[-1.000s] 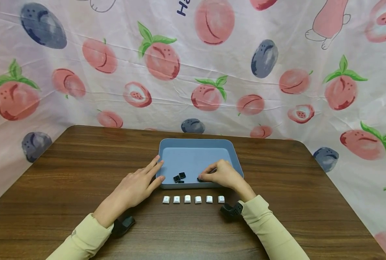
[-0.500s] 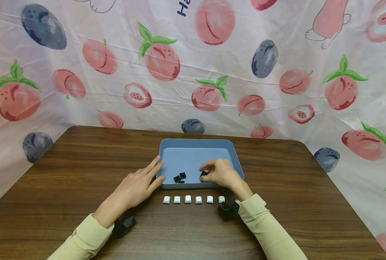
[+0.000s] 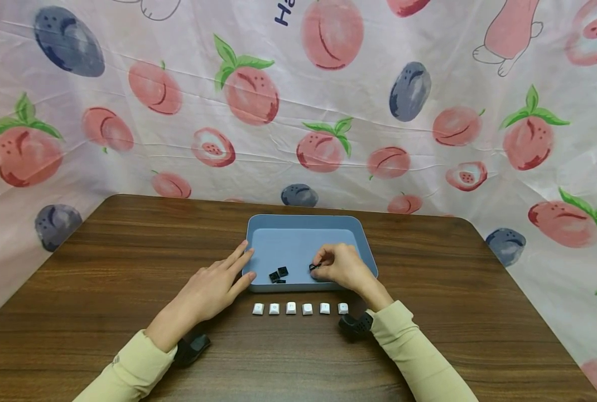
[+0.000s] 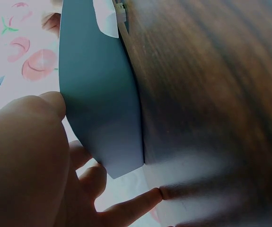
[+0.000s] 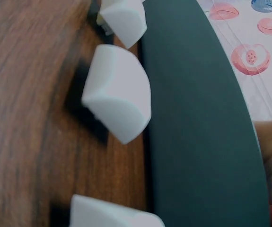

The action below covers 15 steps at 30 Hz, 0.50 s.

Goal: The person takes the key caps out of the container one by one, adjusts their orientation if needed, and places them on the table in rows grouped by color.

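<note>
Inside the blue tray [image 3: 298, 245], the right hand [image 3: 345, 268] holds in narrow grip a black piece [image 3: 312, 267], now turned compared with before, seemingly being adjusted; the left hand [image 3: 214, 283], fingers extended, touches the tray's left side.

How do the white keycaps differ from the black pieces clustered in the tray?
The white keycaps sit on the table, while the black pieces lie inside the blue tray. The white keycaps form a spaced row; the black pieces are bunched together. Both are small.
</note>
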{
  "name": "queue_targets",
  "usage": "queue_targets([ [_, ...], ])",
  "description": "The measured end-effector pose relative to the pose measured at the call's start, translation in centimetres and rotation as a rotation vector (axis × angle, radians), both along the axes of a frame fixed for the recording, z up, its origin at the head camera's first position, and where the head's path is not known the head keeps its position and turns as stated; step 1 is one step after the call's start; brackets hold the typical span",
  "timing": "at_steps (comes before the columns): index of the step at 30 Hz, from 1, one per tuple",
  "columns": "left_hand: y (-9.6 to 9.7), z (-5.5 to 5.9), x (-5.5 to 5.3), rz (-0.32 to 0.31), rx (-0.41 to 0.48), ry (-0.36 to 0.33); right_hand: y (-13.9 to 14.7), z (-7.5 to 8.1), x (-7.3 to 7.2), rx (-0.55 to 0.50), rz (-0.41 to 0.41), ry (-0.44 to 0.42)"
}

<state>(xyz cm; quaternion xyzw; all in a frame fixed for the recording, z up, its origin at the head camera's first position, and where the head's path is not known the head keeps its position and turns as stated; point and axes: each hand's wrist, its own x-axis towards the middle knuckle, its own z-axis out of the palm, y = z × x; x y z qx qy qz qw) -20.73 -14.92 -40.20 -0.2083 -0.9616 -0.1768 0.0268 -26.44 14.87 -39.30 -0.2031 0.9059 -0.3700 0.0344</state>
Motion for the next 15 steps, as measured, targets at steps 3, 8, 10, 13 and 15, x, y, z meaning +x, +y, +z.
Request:
queue_targets([
  [3,0.02,0.02,0.03,0.001,-0.001,0.002,0.14,-0.11,-0.06,-0.020,-0.004,0.014],
  [8,0.05,0.03,0.09,0.003,0.002,0.001,0.33,-0.17,-0.07,-0.032,0.015,0.009],
  [10,0.04,0.04,0.11,0.003,0.001,0.001,0.40,-0.15,-0.03,-0.046,0.032,-0.011],
  [13,0.02,0.05,0.13,0.004,-0.001,0.000,0.50,-0.11,0.03,-0.090,0.043,-0.048],
  [15,0.02,0.06,0.13,0.004,-0.002,-0.002,0.57,-0.10,0.04,-0.124,0.044,-0.068],
])
